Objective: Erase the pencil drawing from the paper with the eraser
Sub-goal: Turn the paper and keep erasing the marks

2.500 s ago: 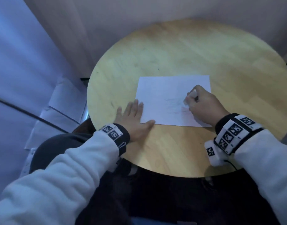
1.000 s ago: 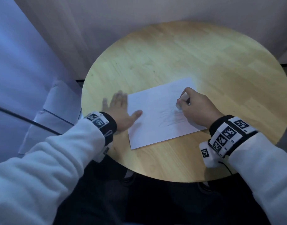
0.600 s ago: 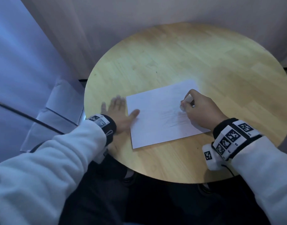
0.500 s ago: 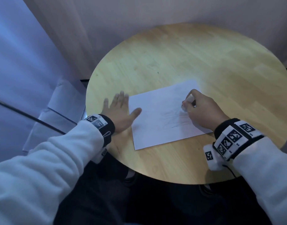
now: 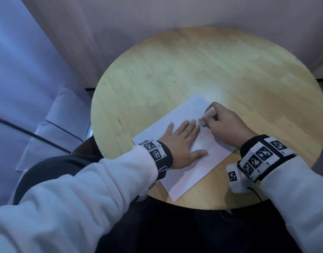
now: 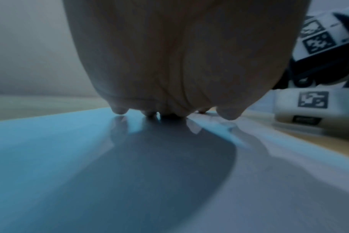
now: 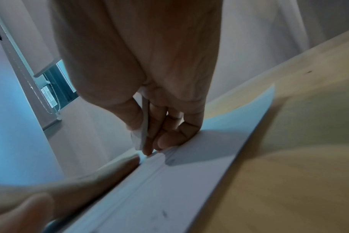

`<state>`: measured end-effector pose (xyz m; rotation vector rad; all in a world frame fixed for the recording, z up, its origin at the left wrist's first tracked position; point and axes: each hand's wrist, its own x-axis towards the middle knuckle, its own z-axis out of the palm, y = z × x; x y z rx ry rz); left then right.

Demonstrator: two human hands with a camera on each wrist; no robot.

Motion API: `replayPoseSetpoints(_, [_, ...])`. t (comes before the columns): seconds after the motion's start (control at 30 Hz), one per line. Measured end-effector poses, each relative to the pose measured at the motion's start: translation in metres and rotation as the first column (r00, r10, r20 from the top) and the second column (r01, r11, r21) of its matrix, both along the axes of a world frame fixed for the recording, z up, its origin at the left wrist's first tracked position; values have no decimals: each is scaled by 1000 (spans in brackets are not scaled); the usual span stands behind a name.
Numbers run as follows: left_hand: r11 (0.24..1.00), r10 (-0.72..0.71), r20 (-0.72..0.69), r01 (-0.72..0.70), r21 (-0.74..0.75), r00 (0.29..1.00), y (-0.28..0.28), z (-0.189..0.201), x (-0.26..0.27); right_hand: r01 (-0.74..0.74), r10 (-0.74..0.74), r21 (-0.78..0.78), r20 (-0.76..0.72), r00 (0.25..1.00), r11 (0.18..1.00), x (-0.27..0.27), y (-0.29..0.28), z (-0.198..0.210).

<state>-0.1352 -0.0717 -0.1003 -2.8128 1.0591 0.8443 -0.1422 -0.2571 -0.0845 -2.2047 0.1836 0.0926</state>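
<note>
A white sheet of paper (image 5: pixel 184 177) lies turned at an angle near the front edge of the round wooden table (image 5: pixel 193 73). Faint pencil lines (image 5: pixel 205 141) show on it between my hands. My left hand (image 5: pixel 182 143) lies flat on the paper (image 6: pixel 90 157), fingers straight, pressing it down. My right hand (image 5: pixel 222 125) pinches a white eraser (image 5: pixel 207 116) and holds its tip down on the sheet just beyond my left fingertips. In the right wrist view the eraser (image 7: pixel 138 138) sits between thumb and fingers, touching the paper (image 7: pixel 179 181).
The table stands against a pale wall or curtain (image 5: pixel 157 19). White sheets or boards (image 5: pixel 53 125) lie on the floor at the left. My dark-clothed lap (image 5: pixel 175 230) is under the table's front edge.
The paper has turned further counter-clockwise. My left hand moved from the sheet's left edge onto its middle, next to the right hand, which still pinches the eraser.
</note>
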Motion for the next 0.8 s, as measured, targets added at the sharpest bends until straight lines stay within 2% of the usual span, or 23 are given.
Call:
replayPoseSetpoints(0.03, [999, 33, 12, -33, 31, 999, 10, 0, 6, 4, -3, 20, -11, 1000, 1000, 0, 0, 1])
replayPoseSetpoints(0.1, [974, 187, 69, -194, 115, 980, 37, 3, 24, 7, -5, 48, -30, 1000, 999, -1, 1, 2])
replayPoseSetpoints(0.17, [898, 362, 158, -389, 206, 919, 66, 9, 46, 18, -15, 63, -36, 999, 998, -3, 2, 3])
replayPoseSetpoints(0.2, [868, 404, 201, -443, 223, 892, 76, 13, 54, 26, -23, 70, -42, 999, 997, -3, 2, 3])
replayPoseSetpoints(0.23, [871, 395, 233, -443, 213, 889, 79, 16, 58, 32, -28, 76, -49, 998, 997, -2, 3, 3])
replayPoseSetpoints(0.3, [950, 226, 229, -266, 165, 947, 65, 23, 46, 35, -31, 76, -54, 998, 996, -1, 5, 4])
replayPoseSetpoints(0.37, [994, 0, 124, -13, 109, 992, 37, 25, 18, 25, -23, 42, -38, 999, 999, 0, 7, 6])
replayPoseSetpoints(0.43, [989, -127, 28, 124, 86, 992, 22, 17, -5, 21, -21, -1, -21, 1000, 1000, 0, 7, 7])
replayPoseSetpoints(0.47, [988, -123, 38, 118, 100, 992, 25, 13, -4, 27, -27, -4, -21, 999, 1000, -1, 6, 7])
replayPoseSetpoints(0.53, [987, 40, 114, -57, 153, 993, 45, 7, 17, 42, -41, 33, -29, 999, 999, -4, 4, 5])
replayPoseSetpoints(0.6, [912, 314, 154, -342, 225, 937, 74, 12, 45, 46, -45, 46, -29, 999, 998, -5, 2, 3])
replayPoseSetpoints(0.63, [867, 399, 175, -433, 249, 900, 85, 15, 55, 44, -43, 40, -24, 999, 998, -5, 2, 3])
replayPoseSetpoints(0.67, [851, 417, 193, -456, 259, 888, 93, 19, 60, 44, -44, 34, -19, 999, 998, -3, 2, 3])
replayPoseSetpoints(0.73, [922, 274, 179, -312, 231, 945, 86, 27, 45, 51, -51, 29, -15, 999, 998, 0, 4, 3])
replayPoseSetpoints(0.8, [988, 15, 106, -31, 150, 994, 64, 31, 13, 45, -44, 7, -13, 999, 999, 2, 5, 4])
